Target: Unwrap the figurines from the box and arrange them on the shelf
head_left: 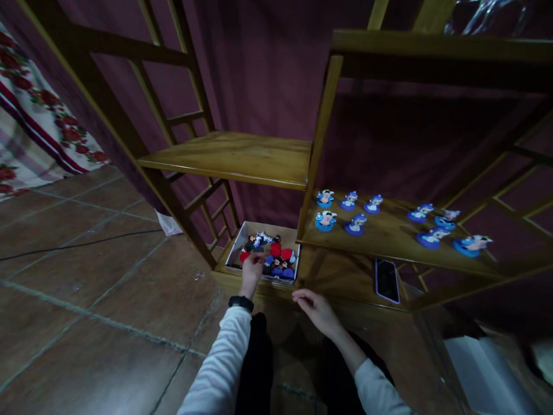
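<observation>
My left hand [252, 272] reaches into a shallow cardboard box [242, 241] on the bottom shelf, its fingers curled down among several small red, blue and black figurines [279, 259]; what the fingers hold is hidden. A black watch sits on that wrist. My right hand [314, 306] hovers just in front of the low shelf edge, right of the box, fingers loosely apart and holding nothing. Several blue-based figurines [354, 208] stand in rows on the middle shelf [389, 239] to the right.
A dark phone [386, 279] lies flat on the bottom shelf under the figurine shelf. A bare wooden shelf board [233, 155] sits higher at the left. Tiled floor [86, 300] spreads left, with a black cable [78, 245] and flowered cloth [38, 127].
</observation>
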The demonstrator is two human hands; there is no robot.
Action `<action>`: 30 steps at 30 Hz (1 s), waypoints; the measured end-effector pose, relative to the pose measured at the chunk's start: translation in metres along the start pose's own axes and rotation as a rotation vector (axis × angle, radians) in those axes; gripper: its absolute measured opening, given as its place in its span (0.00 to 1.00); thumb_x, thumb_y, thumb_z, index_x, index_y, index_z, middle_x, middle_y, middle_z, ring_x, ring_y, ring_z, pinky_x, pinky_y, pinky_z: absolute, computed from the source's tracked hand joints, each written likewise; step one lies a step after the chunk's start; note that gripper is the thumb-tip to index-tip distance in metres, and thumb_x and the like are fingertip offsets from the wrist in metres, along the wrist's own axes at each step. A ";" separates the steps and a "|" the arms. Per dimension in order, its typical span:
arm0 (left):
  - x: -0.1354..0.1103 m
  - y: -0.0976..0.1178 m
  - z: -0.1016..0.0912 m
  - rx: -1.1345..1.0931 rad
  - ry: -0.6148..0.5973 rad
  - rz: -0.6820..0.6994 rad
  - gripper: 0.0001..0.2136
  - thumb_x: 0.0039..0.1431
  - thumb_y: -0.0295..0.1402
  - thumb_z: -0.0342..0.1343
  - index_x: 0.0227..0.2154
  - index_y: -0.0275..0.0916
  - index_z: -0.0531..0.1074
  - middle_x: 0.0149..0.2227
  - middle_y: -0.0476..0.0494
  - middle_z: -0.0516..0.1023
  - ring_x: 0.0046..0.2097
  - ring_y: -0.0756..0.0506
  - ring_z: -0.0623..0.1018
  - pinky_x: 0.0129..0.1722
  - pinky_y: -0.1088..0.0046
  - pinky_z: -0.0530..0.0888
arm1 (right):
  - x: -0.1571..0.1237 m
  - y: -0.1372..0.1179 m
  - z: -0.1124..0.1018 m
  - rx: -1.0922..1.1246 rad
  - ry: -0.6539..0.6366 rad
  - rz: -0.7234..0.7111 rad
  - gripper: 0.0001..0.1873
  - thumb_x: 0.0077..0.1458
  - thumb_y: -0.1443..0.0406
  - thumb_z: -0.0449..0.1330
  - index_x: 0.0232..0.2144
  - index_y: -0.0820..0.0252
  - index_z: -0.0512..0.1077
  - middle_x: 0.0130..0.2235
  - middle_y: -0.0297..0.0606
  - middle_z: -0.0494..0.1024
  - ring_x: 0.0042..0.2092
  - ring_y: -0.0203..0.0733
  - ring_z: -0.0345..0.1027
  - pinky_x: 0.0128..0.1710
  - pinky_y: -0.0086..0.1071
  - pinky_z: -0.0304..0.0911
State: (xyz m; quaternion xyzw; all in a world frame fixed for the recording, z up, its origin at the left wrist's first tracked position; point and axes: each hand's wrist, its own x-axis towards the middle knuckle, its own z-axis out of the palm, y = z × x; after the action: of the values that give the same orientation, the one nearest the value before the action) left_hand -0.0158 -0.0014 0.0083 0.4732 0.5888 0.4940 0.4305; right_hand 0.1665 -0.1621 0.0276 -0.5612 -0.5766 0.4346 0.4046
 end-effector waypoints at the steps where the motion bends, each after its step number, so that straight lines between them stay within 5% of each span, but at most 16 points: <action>1: 0.006 -0.004 0.002 0.072 -0.006 -0.007 0.04 0.42 0.27 0.58 0.25 0.36 0.74 0.24 0.44 0.76 0.31 0.46 0.75 0.35 0.70 0.70 | 0.006 -0.001 0.004 -0.030 -0.008 -0.009 0.12 0.55 0.60 0.53 0.38 0.55 0.73 0.38 0.36 0.78 0.42 0.40 0.72 0.43 0.33 0.64; 5: 0.022 -0.018 0.014 0.240 0.012 0.002 0.07 0.43 0.23 0.55 0.26 0.37 0.74 0.26 0.43 0.76 0.32 0.46 0.75 0.35 0.71 0.69 | 0.031 -0.010 0.017 -0.186 0.016 -0.064 0.11 0.56 0.64 0.51 0.38 0.53 0.73 0.39 0.34 0.78 0.41 0.40 0.72 0.43 0.32 0.64; 10: 0.039 -0.020 0.016 0.016 0.036 -0.066 0.06 0.42 0.24 0.56 0.27 0.35 0.74 0.23 0.46 0.74 0.26 0.49 0.73 0.29 0.74 0.68 | 0.062 -0.016 0.030 -0.400 0.068 -0.129 0.13 0.56 0.68 0.51 0.39 0.51 0.72 0.40 0.33 0.77 0.40 0.38 0.72 0.42 0.29 0.62; 15: 0.048 -0.008 0.001 -0.361 0.112 -0.214 0.08 0.40 0.25 0.57 0.28 0.33 0.72 0.23 0.47 0.73 0.25 0.51 0.73 0.25 0.77 0.68 | 0.093 -0.009 0.035 -0.501 0.077 -0.109 0.13 0.55 0.69 0.51 0.39 0.51 0.72 0.41 0.34 0.76 0.41 0.38 0.71 0.42 0.28 0.62; 22: 0.057 0.009 -0.031 -0.603 0.331 -0.193 0.08 0.41 0.20 0.55 0.27 0.34 0.71 0.24 0.48 0.74 0.25 0.53 0.73 0.25 0.80 0.69 | 0.127 0.005 0.040 -0.470 0.076 -0.052 0.13 0.55 0.69 0.50 0.38 0.53 0.72 0.41 0.35 0.77 0.43 0.39 0.71 0.44 0.29 0.62; 30: 0.060 0.033 -0.049 -0.961 0.234 -0.526 0.10 0.50 0.16 0.48 0.30 0.34 0.69 0.26 0.46 0.74 0.26 0.54 0.75 0.24 0.83 0.72 | 0.180 0.012 0.055 -0.458 0.124 -0.019 0.14 0.54 0.70 0.50 0.38 0.55 0.73 0.40 0.35 0.77 0.42 0.39 0.70 0.45 0.31 0.62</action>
State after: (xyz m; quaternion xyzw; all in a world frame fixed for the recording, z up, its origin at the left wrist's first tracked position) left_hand -0.0701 0.0513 0.0459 0.0030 0.4397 0.6320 0.6382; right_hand 0.1102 0.0152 -0.0040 -0.6586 -0.6395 0.2533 0.3053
